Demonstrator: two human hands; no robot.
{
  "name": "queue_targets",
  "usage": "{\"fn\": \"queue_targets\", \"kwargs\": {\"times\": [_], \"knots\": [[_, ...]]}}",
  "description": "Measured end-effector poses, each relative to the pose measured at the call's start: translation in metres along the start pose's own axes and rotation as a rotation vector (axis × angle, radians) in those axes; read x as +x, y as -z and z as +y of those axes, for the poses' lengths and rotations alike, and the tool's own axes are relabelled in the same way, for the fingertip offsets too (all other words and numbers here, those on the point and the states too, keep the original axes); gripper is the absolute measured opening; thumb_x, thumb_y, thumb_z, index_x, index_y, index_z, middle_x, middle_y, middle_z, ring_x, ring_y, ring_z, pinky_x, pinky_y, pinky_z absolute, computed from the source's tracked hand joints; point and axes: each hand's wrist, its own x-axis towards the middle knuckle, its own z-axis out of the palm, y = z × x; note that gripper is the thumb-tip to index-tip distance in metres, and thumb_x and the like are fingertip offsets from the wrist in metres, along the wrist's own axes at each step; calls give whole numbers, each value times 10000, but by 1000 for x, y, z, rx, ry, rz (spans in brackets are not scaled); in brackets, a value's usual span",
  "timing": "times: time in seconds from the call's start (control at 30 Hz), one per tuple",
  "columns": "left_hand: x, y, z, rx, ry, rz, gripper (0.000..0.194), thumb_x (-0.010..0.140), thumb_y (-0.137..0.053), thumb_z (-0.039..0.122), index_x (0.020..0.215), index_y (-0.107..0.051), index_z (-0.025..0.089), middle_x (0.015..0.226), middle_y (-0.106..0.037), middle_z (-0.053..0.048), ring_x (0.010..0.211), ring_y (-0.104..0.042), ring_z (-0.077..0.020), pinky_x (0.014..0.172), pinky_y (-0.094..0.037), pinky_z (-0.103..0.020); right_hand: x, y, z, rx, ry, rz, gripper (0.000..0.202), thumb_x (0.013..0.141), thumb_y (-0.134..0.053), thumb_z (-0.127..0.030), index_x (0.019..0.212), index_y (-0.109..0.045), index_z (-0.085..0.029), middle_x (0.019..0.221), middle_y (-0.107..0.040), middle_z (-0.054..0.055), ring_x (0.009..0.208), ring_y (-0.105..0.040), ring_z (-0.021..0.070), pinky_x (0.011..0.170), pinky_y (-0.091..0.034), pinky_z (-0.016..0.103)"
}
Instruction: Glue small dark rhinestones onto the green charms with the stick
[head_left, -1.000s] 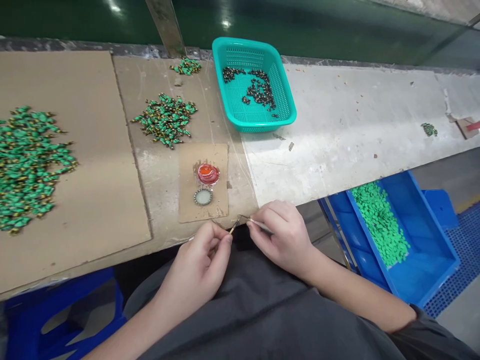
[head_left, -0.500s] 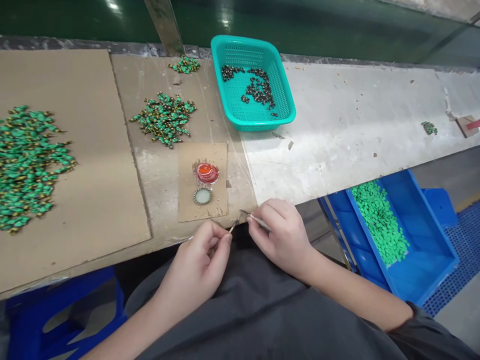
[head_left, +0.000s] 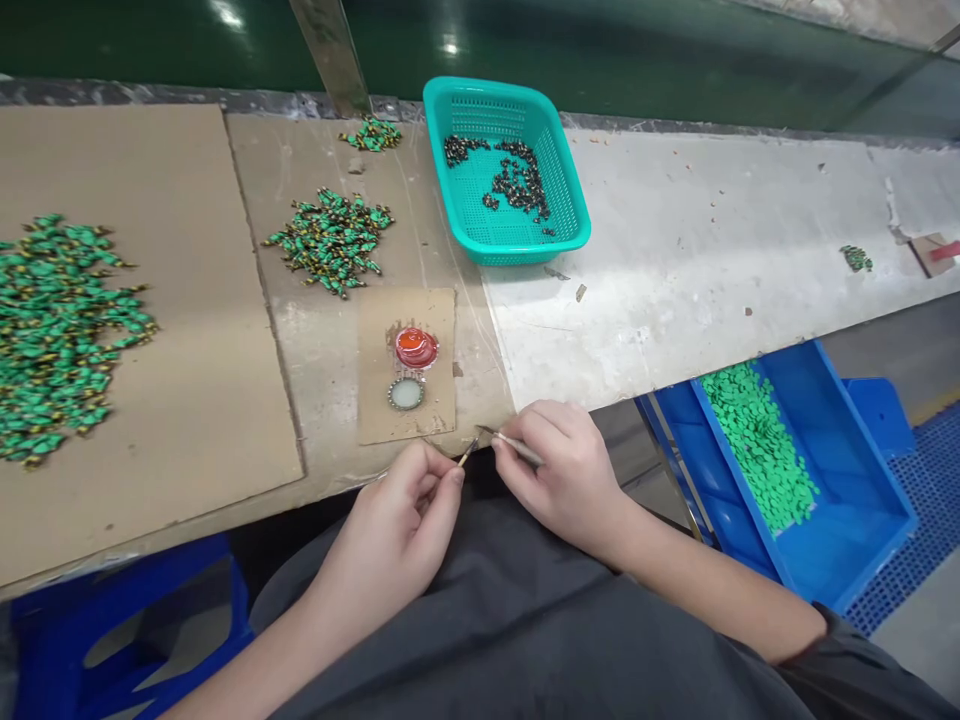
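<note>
Between thumb and index finger, my left hand (head_left: 409, 515) pinches a small thin piece (head_left: 468, 452), yellowish with a dark end. My right hand (head_left: 559, 470) is closed on a thin brush-like tool (head_left: 520, 447), its dark tip at the small piece; whether they touch I cannot tell. Just beyond the hands lies a small cardboard sheet (head_left: 375, 412) bearing a glossy red-orange blob (head_left: 416, 347) and a bottle cap (head_left: 406, 393) with pale content.
Green and yellow pieces (head_left: 60, 340) are heaped on a large cardboard (head_left: 187, 220). Another pile (head_left: 330, 240) lies nearer the middle. A teal basket (head_left: 480, 245) holds dark pieces. A blue bin (head_left: 862, 500) with green bits stands below the table edge at right.
The tool's tip in my right hand has shifted slightly left, closer to the small piece. My left hand has hardly moved.
</note>
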Motion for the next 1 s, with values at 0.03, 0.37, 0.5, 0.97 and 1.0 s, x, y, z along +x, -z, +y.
{"fn": "queue_targets", "kwargs": {"times": [0.03,0.37,0.5,0.97,1.0], "knots": [[0,0,0,5,-1,2,221,1132,-636,402,933,-629,305,648,-681,71,529,-619,-179,512,-451,-280,0,0,0,2,-10,6,275,1122,-667,-138,880,-627,-264,817,-734,25,764,-707,235,762,-482,400],[4,5,8,56,-4,-9,255,1109,-611,414,877,-622,310,611,-693,66,479,-592,-179,521,-449,-298,-1,1,-2,-21,16,0,295,1117,-658,-148,850,-609,-264,789,-720,8,734,-687,218,753,-443,405],[5,6,10,76,2,-6,268,1101,-615,439,866,-611,311,615,-709,55,493,-616,-185,537,-460,-300,1,0,-1,-24,-18,19,281,1123,-642,-143,871,-620,-265,804,-723,23,762,-691,228,760,-473,393],[4,7,12,79,26,-21,280,1108,-614,458,866,-619,317,600,-703,60,480,-614,-191,520,-458,-306,2,0,-3,-35,-35,-34,270,1106,-671,-151,866,-625,-266,818,-741,23,769,-703,231,772,-459,391],[4,7,12,75,27,-22,275,1107,-614,455,870,-620,316,602,-703,60,483,-616,-192,521,-460,-305,2,0,-4,-33,-46,-28,265,1106,-673,-149,871,-630,-263,826,-743,27,772,-704,234,776,-464,390]]}}
